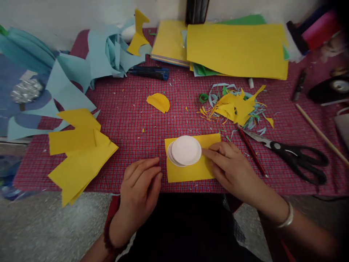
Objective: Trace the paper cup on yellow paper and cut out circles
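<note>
A rectangular sheet of yellow paper [191, 174] lies flat at the table's front edge. Two white discs rest on it, the upper disc [187, 150] covering most of the lower disc [169, 154]. My right hand [227, 163] lies over the sheet's right side, its outstretched fingertips close to the upper disc's edge; whether they touch it I cannot tell. Just left of the sheet, my left hand [141, 182] rests on the cloth with its fingers extended and nothing visible in them.
Black-handled scissors [294, 153] and a dark red pencil [252, 151] lie right of my right hand. Paper scraps [237, 107] are heaped beyond. Yellow sheets [81, 153] overhang the front edge at left. A blue cutter [152, 72] and large yellow paper [237, 51] lie farther back.
</note>
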{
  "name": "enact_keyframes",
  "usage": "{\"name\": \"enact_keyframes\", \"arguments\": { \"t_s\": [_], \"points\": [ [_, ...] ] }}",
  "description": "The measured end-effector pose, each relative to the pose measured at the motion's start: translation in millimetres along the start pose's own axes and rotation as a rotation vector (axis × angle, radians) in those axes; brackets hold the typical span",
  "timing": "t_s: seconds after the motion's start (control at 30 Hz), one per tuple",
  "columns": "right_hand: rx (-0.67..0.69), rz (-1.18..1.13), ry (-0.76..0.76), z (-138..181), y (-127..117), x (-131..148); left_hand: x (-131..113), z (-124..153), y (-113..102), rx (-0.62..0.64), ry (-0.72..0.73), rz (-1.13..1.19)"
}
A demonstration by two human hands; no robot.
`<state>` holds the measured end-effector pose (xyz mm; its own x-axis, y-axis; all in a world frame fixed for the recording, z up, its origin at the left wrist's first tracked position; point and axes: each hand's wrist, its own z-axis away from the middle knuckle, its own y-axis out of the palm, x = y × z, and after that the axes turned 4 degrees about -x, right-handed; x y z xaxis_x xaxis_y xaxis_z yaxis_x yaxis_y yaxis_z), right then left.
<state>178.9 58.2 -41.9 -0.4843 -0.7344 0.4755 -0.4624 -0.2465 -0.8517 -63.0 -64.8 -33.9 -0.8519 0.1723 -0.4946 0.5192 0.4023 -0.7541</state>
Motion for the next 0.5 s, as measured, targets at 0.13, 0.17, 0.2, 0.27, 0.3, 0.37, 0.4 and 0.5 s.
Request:
{"name": "enact_keyframes", "arguments": {
  "t_s": [0.13, 0.17, 0.2, 0.27, 0.3, 0.37, 0.4, 0.5],
  "points": [
    [-0.002, -0.008, 0.000, 0.5, 0.0, -0.2, -2.6, 0.6, 4.0, 0.088, -0.033, 0.028],
    [-0.001, -0.004, 0.003, 0.6, 0.1, -0.1, -3.1, -0.1, 4.4, 0.110, -0.034, 0.022],
    [0.000, 0.001, 0.006, 0.8, 0.2, 0.1, -3.3, -1.2, 4.7, 0.131, -0.030, 0.010],
    [0.004, 0.009, 0.014, 1.1, 0.4, 0.4, -3.4, -3.5, 5.4, 0.170, -0.015, -0.018],
    [0.005, 0.009, 0.015, 1.2, 0.4, 0.6, -3.2, -4.5, 6.0, 0.184, -0.008, -0.028],
    [-0.001, 0.004, 0.014, 1.2, 0.2, 1.1, -3.0, -5.6, 7.0, 0.195, 0.001, -0.041],
    [-0.004, 0.002, 0.012, 1.1, 0.0, 1.3, -3.0, -5.7, 7.5, 0.195, 0.004, -0.044],
    [-0.009, 0.003, 0.008, 0.2, -1.0, 2.1, -3.2, -5.2, 8.0, 0.199, 0.013, -0.057]
  ]
}}
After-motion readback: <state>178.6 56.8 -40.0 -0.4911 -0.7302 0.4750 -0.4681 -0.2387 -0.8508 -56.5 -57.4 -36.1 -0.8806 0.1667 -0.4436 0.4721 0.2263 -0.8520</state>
